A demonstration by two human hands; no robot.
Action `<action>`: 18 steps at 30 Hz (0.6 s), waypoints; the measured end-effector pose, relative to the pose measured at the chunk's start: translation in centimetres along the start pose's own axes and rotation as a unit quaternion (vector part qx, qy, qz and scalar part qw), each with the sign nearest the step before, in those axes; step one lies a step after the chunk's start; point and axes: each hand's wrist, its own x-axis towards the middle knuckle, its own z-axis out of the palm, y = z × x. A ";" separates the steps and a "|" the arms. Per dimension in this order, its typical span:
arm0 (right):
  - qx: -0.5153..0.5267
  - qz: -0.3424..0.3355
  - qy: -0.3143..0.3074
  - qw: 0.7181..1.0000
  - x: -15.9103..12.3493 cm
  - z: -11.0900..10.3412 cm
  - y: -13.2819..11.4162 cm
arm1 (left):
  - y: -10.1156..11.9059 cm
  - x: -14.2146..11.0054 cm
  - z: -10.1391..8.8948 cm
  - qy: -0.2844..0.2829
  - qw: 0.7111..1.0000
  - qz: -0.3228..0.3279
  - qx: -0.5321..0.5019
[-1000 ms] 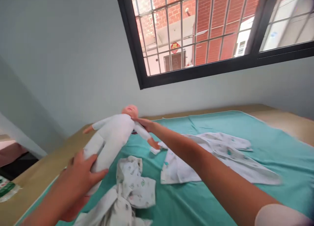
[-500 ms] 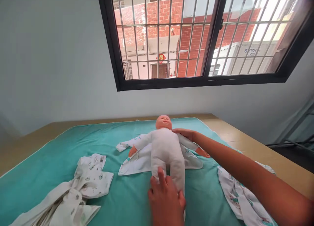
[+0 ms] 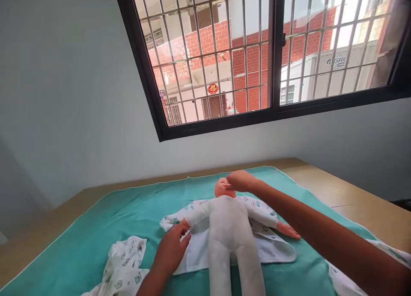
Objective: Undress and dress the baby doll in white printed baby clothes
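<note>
A baby doll with a white cloth body lies on its back on an opened white printed garment, spread on a teal sheet. My left hand rests with its fingers partly curled at the doll's hand, on the garment's left side. My right hand reaches over the doll and touches the side of its head, fingers bent.
A second crumpled printed garment lies at the lower left and a third at the lower right under my forearm. The sheet covers a wooden platform against a grey wall, below a barred window.
My left hand has let go of the doll's legs and moved up to its hand. My right hand has shifted from its shoulder to its head. The view has tilted.
</note>
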 end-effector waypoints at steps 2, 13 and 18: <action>-0.058 -0.133 0.074 0.987 1.6 2.7 -4.1 | -1.2 2.9 0.9 0.039 0.998 0.044 0.020; -0.058 -0.159 0.110 0.979 4.3 7.3 -8.8 | -0.5 7.3 6.1 0.127 0.985 -0.001 0.119; 0.010 -0.158 0.041 0.987 2.1 5.4 -7.0 | -1.3 10.3 2.3 0.066 0.995 -0.043 -0.069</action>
